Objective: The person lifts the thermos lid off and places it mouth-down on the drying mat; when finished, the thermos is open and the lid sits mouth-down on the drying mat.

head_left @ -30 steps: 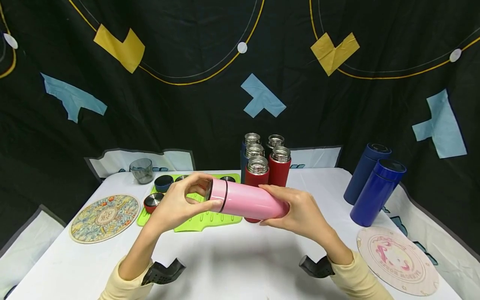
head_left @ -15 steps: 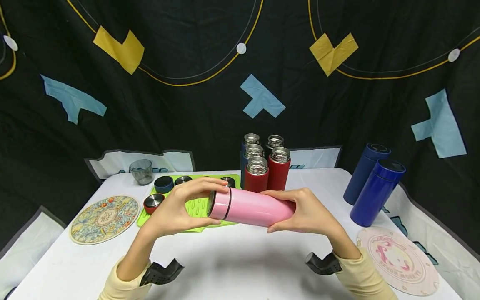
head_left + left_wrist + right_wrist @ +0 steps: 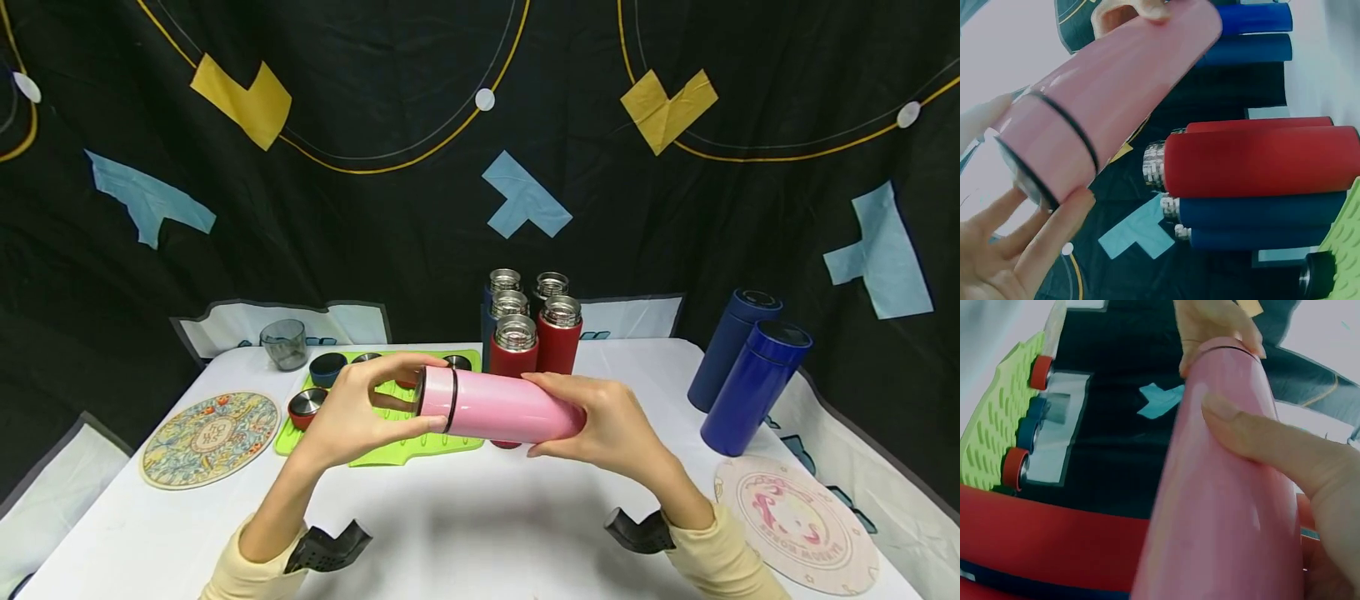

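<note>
A pink thermos (image 3: 510,407) lies nearly level in the air above the table, its lid end to the left. My left hand (image 3: 356,414) pinches the lid (image 3: 437,398) between thumb and fingers. A dark ring marks the seam between lid and body. Around the body, close to the base, my right hand (image 3: 607,417) keeps its grip. The left wrist view shows the left hand's fingers (image 3: 1066,215) spread round the lid's rim. In the right wrist view the right thumb (image 3: 1241,428) presses along the pink body.
Behind stand several lidless thermoses, including a red one (image 3: 559,342). Lids, one red (image 3: 306,408), sit on a lime-green mat (image 3: 382,454). A glass (image 3: 284,343) and a patterned round mat (image 3: 210,437) are left. Two lidded blue thermoses (image 3: 753,387) and a pink mat (image 3: 795,525) are right.
The pink thermos shifted right and down, then came back left and slightly up. The right hand moved along with it, and the left fingers changed position on the lid.
</note>
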Demonstrator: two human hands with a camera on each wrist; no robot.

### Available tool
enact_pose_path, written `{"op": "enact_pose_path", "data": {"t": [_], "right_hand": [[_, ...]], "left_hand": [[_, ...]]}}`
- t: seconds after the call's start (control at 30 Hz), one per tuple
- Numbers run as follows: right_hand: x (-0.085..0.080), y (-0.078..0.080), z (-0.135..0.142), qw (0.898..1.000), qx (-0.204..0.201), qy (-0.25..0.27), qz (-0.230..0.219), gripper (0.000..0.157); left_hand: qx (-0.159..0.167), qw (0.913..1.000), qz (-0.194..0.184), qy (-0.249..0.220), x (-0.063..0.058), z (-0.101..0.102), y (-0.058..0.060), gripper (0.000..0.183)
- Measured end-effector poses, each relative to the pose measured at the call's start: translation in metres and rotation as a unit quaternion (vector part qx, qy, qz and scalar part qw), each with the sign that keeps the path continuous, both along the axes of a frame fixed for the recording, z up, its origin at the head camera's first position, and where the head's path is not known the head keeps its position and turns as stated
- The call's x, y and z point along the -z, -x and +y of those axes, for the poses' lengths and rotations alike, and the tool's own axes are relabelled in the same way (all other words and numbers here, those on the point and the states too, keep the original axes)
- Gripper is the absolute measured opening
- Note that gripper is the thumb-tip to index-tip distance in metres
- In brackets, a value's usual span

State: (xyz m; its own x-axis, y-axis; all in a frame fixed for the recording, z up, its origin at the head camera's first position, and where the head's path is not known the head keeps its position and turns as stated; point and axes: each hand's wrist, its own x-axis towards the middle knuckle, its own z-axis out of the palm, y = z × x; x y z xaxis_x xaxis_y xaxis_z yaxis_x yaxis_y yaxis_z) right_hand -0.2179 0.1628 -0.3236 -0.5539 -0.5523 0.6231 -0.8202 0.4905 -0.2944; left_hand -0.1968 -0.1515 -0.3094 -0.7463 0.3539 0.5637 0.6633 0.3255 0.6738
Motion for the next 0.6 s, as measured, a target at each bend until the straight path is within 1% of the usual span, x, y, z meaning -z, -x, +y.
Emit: {"op": "enact_pose_path", "data": {"t": [0.07,0.17,0.23,0.27,0.33,0.43,0.53,0.6], "right_hand": [[0.001,0.000,-0.002,0.999,0.014,-0.003,0.031,0.078],[0.002,0.001,-0.003,0.998,0.029,-0.005,0.061,0.079],[0.002,0.001,-0.003,0.998,0.029,-0.006,0.064,0.079],[0.002,0.002,-0.002,0.998,0.027,-0.006,0.059,0.079],[0.001,0.002,0.000,0.999,0.019,-0.004,0.036,0.078],[0.000,0.004,0.005,1.000,0.002,-0.001,-0.019,0.076],[-0.002,0.007,0.008,0.996,-0.021,0.002,-0.085,0.074],[-0.002,0.008,0.009,0.992,-0.036,0.004,-0.121,0.073]], "left_hand": [[-0.029,0.9992,-0.027,-0.003,0.001,0.002,0.000,0.049],[-0.063,0.9968,-0.049,0.000,0.002,0.003,0.001,0.045],[-0.070,0.9961,-0.054,0.004,0.002,0.004,0.001,0.044],[-0.067,0.9964,-0.053,0.006,0.003,0.004,0.002,0.044],[-0.047,0.9980,-0.041,0.013,0.003,0.004,0.003,0.048],[0.008,0.9994,-0.002,0.032,0.003,0.003,0.004,0.060],[0.061,0.9960,0.044,0.049,0.002,0.003,0.004,0.069],[0.084,0.9930,0.064,0.052,0.002,0.003,0.005,0.069]]}}
